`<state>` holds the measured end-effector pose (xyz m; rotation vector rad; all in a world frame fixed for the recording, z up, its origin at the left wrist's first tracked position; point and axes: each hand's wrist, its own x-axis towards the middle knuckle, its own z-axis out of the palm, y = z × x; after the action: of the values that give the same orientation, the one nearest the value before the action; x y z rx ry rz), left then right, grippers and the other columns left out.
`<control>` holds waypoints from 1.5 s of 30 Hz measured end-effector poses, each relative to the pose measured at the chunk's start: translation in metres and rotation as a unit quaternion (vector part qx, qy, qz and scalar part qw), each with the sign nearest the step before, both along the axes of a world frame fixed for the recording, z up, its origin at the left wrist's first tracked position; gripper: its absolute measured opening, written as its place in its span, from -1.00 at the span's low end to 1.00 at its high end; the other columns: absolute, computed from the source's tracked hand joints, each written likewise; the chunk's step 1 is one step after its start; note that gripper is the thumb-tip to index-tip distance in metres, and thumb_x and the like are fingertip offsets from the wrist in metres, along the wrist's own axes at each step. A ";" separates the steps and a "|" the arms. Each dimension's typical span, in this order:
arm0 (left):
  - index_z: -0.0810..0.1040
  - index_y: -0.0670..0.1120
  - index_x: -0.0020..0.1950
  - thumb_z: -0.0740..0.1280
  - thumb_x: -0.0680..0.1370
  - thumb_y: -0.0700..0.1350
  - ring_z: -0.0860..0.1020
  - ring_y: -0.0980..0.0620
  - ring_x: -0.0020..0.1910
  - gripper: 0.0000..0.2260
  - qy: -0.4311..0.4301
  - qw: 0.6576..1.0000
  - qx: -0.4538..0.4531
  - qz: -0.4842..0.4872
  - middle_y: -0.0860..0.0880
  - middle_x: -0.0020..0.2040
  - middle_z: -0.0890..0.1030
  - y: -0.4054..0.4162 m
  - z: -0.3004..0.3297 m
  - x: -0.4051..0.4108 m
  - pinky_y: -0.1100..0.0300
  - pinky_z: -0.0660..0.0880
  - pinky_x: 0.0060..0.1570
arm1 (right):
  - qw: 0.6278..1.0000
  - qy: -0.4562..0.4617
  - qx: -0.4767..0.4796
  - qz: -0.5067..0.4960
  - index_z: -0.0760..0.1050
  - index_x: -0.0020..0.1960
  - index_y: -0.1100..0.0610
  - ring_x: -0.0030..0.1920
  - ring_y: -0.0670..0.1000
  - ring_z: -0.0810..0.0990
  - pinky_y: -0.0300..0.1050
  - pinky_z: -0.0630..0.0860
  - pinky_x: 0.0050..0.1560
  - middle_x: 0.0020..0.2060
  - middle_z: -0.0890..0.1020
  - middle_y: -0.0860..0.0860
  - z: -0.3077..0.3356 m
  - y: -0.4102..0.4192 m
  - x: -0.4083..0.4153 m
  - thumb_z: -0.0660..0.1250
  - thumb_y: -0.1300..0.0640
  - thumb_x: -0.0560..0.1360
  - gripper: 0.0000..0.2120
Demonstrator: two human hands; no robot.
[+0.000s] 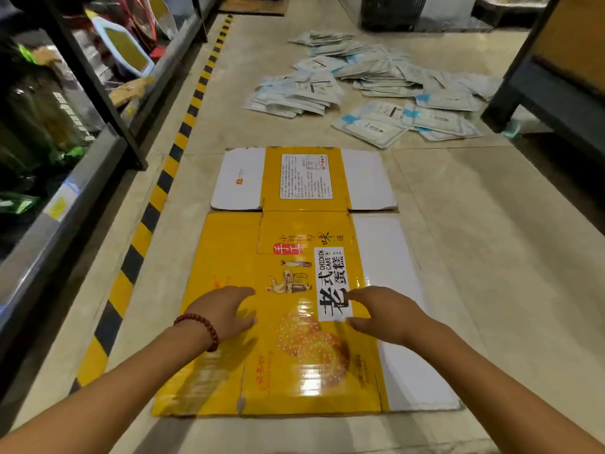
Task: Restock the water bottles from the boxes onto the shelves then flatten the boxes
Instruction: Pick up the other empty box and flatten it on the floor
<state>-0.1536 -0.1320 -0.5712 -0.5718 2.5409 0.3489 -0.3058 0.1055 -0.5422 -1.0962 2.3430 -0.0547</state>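
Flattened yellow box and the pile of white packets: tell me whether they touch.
Apart. The head view shows bare floor between the yellow box and the white packets.

Both arms fwd, left hand (226,311) & right hand (383,314) palms down.

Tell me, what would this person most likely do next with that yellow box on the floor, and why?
Probably press both palms down and smooth the yellow box flat. It already lies opened out on the floor, flaps spread, and the left hand and right hand are over its middle with fingers loosely spread, gripping nothing. Whether they touch the cardboard is unclear.
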 end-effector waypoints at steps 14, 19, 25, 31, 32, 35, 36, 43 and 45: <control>0.25 -0.04 0.37 0.30 0.37 0.39 0.38 -0.22 0.24 -0.26 -0.076 0.961 -0.085 0.253 -0.20 0.31 0.33 -0.061 -0.068 0.043 0.00 0.37 0.19 | 0.950 0.017 0.057 -0.307 0.35 0.27 0.16 0.20 0.16 0.45 -0.03 0.47 0.08 0.18 0.45 0.16 -0.088 0.040 -0.026 0.36 -0.14 0.46 -0.47; 0.16 -0.10 0.42 0.39 0.32 0.34 0.38 -0.27 0.21 -0.14 -0.028 0.950 -0.060 0.305 -0.26 0.28 0.33 -0.062 -0.083 0.046 -0.07 0.39 0.17 | 0.933 0.081 0.030 -0.350 0.30 0.32 0.19 0.25 0.18 0.37 0.02 0.47 0.05 0.21 0.42 0.17 -0.098 0.046 -0.021 0.36 -0.17 0.45 -0.38; 0.25 -0.22 0.29 0.60 0.20 0.14 0.44 -0.29 0.12 -0.14 0.014 0.906 0.016 0.424 -0.30 0.19 0.42 -0.067 -0.085 0.035 -0.10 0.46 0.03 | 0.891 0.029 0.045 -0.451 0.00 0.48 0.14 0.38 0.26 0.21 0.27 0.32 0.25 0.36 0.24 0.24 -0.108 0.051 -0.034 0.49 -0.28 0.24 0.07; 0.27 -0.29 0.37 0.58 0.27 0.05 0.41 -0.29 0.24 -0.16 0.027 0.884 0.067 0.463 -0.31 0.29 0.41 -0.066 -0.076 0.030 -0.07 0.42 0.11 | 0.856 -0.026 0.040 -0.514 0.07 0.44 0.21 0.39 0.28 0.19 0.27 0.26 0.31 0.37 0.21 0.27 -0.109 0.061 -0.052 0.55 -0.24 0.20 0.07; 0.26 -0.30 0.40 0.55 0.32 0.02 0.40 -0.29 0.27 -0.19 0.036 0.874 0.085 0.478 -0.31 0.32 0.40 -0.066 -0.070 0.029 -0.07 0.41 0.12 | 0.853 -0.032 0.040 -0.520 0.12 0.41 0.23 0.36 0.28 0.24 0.23 0.29 0.29 0.35 0.27 0.28 -0.109 0.065 -0.057 0.55 -0.22 0.20 0.03; 0.36 -0.27 0.36 0.49 0.41 -0.05 0.50 -0.29 0.09 -0.37 0.080 0.839 0.152 0.516 -0.30 0.18 0.51 -0.074 -0.043 0.025 -0.04 0.46 -0.06 | 0.840 -0.069 -0.011 -0.538 0.37 0.19 0.28 0.15 0.26 0.48 0.16 0.45 0.18 0.18 0.50 0.25 -0.104 0.078 -0.068 0.58 -0.12 0.23 -0.26; 0.45 -0.28 0.26 0.48 0.42 -0.08 0.53 -0.23 -0.09 -0.50 0.093 0.842 0.169 0.504 -0.27 0.01 0.56 -0.076 -0.034 0.025 0.03 0.47 -0.18 | 0.839 -0.082 -0.036 -0.537 0.42 0.08 0.28 0.04 0.23 0.53 0.12 0.50 0.08 0.10 0.55 0.23 -0.100 0.080 -0.069 0.58 -0.07 0.25 -0.38; 0.46 -0.19 0.23 0.45 0.43 -0.28 0.53 -0.15 -0.06 -0.60 0.173 0.871 0.177 0.425 -0.22 0.09 0.58 -0.046 -0.010 -0.007 0.03 0.48 -0.04 | 0.875 -0.047 -0.146 -0.459 0.35 -0.01 0.24 -0.12 0.11 0.44 -0.10 0.33 -0.19 -0.11 0.47 0.10 -0.062 0.065 -0.057 0.40 0.17 0.45 -0.73; 0.48 -0.23 0.21 0.46 0.42 -0.29 0.53 -0.19 0.02 -0.62 0.188 0.879 0.147 0.412 -0.25 0.13 0.57 -0.035 0.001 -0.012 -0.02 0.47 0.05 | 0.898 -0.022 -0.159 -0.409 0.30 -0.06 0.23 -0.14 0.09 0.41 -0.11 0.26 -0.25 -0.22 0.43 0.03 -0.045 0.057 -0.045 0.32 0.21 0.50 -0.81</control>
<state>-0.1655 -0.1671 -0.5707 -1.5726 2.3635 1.2212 -0.3512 0.1629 -0.5873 -0.1501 2.6380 -0.7799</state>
